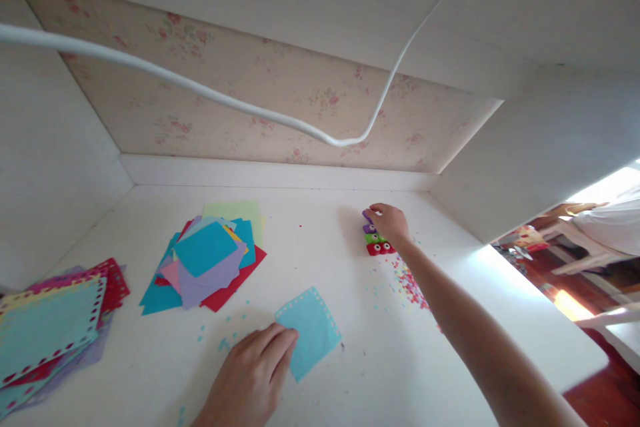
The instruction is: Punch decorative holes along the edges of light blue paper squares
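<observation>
My left hand (pixel 255 367) is closed, its curled fingertips on the left edge of a light blue square of paper (pixel 317 337). Small punched holes run along two of the paper's edges. Farther off to the right, my right hand (pixel 389 220) pinches a small purple piece (pixel 367 215). Just below it sits a row of small googly-eyed pieces: a purple one (pixel 367 229), a green one (pixel 371 239) and a red one (pixel 376 249). My fingers partly cover this group, so their exact kind is unclear.
A pile of coloured paper (pixel 207 250) lies at left centre. Hole-edged sheets (pixel 50 320) are stacked at far left. Confetti dots (pixel 410 285) lie beside my right forearm. A white cable (pixel 250 109) hangs across the front. Side panels and a floral back panel (pixel 280 90) enclose the table.
</observation>
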Demonstrator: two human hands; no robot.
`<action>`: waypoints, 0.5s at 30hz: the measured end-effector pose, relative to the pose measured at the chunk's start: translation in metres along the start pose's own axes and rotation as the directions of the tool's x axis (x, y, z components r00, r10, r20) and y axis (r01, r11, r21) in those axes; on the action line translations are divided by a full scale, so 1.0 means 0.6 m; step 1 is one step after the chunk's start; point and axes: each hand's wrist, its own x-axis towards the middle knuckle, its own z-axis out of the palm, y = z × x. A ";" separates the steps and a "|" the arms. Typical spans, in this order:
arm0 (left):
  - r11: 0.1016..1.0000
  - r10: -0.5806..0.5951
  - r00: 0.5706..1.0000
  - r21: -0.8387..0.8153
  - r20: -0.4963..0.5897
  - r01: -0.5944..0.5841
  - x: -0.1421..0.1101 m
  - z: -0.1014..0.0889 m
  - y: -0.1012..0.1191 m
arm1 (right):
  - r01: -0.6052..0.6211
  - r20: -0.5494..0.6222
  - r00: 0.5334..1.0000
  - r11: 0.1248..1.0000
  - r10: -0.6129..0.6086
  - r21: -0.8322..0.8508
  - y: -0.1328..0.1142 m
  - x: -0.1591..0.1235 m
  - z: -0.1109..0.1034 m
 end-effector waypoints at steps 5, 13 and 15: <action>1.000 -0.003 1.000 0.025 0.008 0.003 -0.001 -0.001 -0.004 | 0.014 0.028 1.000 0.988 -0.010 -0.152 -0.005 0.003 0.020; 0.999 0.018 0.999 0.034 0.046 -0.019 -0.004 0.001 -0.003 | 0.059 0.036 0.998 0.988 -0.055 -0.141 -0.020 -0.005 0.020; 1.000 0.006 0.999 0.019 0.054 -0.007 -0.003 -0.002 -0.001 | 0.090 0.012 0.996 0.993 -0.090 -0.072 -0.033 -0.014 0.014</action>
